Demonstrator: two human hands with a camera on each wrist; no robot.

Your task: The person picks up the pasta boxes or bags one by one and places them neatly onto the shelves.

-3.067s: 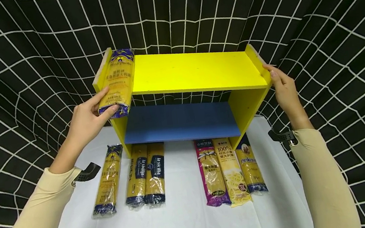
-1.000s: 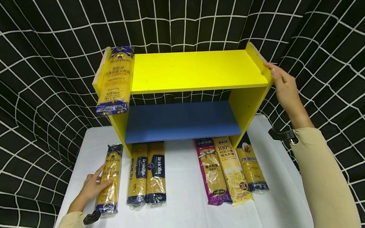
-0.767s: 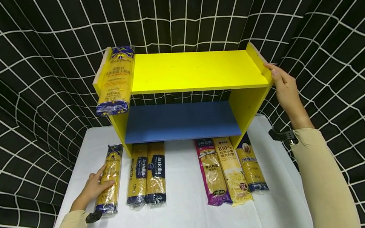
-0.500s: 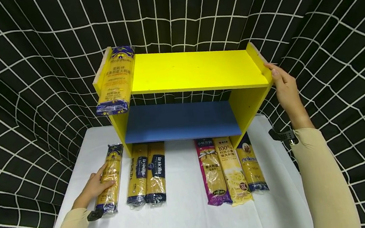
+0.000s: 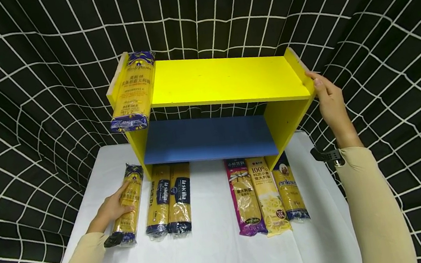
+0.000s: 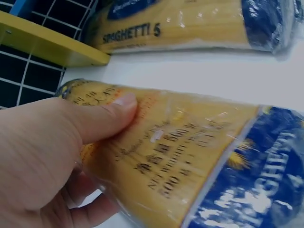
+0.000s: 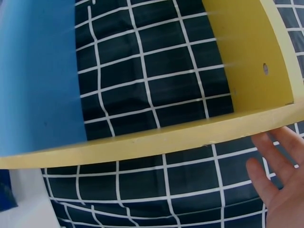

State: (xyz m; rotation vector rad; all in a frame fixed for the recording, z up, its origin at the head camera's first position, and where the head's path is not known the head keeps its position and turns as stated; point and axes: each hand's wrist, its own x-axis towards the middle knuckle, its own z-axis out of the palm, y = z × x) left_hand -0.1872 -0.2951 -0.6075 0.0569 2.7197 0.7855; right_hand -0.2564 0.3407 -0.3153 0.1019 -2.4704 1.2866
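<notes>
My left hand [image 5: 112, 208] grips a spaghetti pack [image 5: 129, 203] at the table's left, thumb over its top face and fingers beneath its edge in the left wrist view. The pack is golden with blue ends, and its blue lower end [image 6: 256, 175] points away from the hand. My right hand [image 5: 328, 97] holds the upper right side panel of a yellow shelf [image 5: 227, 79]; in the right wrist view its fingers [image 7: 270, 152] lie along the panel's outer side. A matching spaghetti pack [image 5: 132, 93] lies on the shelf's top at the left end.
Two la sicilia packs [image 5: 179, 201] lie by the shelf's left leg. Nearer the right leg lie a purple pasta pack [image 5: 245, 197], a pale yellow pack [image 5: 268, 194] and an ankara pack [image 5: 289, 187]. The lower shelf board [image 5: 207, 138] is blue. Black gridded cloth [image 5: 212, 17] surrounds the table.
My left hand has left the pack on the top shelf and come down to the left table pack. That pack has just shifted slightly right and upward. My right hand stays on the panel.
</notes>
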